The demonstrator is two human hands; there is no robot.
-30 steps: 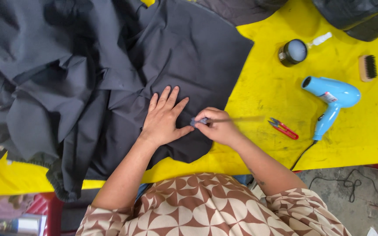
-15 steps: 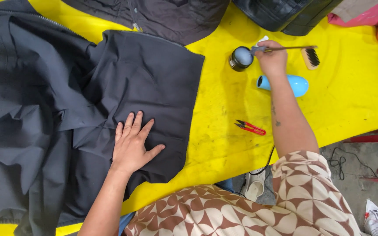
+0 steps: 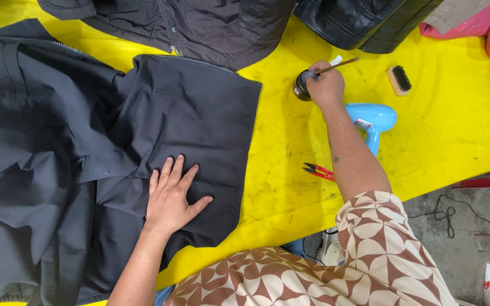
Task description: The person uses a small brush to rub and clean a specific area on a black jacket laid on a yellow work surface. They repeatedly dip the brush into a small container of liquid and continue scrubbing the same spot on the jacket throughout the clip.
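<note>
The left hand (image 3: 171,195) lies flat and open, fingers spread, palm down on the dark jacket (image 3: 103,147), which spreads out under it and away to its left across the yellow table (image 3: 455,130). The right hand (image 3: 325,86) is stretched well away, up and to the right of the left, closed around a thin brush (image 3: 338,65) whose handle sticks out past the knuckles to the right. Its tip end sits at the small round tin (image 3: 300,89), which lies just at the left of this hand, touching or nearly touching the fingers (the bristles themselves are hidden). Just below the right wrist, partly under the forearm, rests a light blue hairdryer (image 3: 376,118). Red snips (image 3: 319,170) lie beside the forearm, on its left, between the two hands. To the right of the right hand, a little apart, is a small wooden scrub brush (image 3: 399,79) with dark bristles. Above both hands, other dark garments (image 3: 216,25) are heaped along the far edge.
</note>
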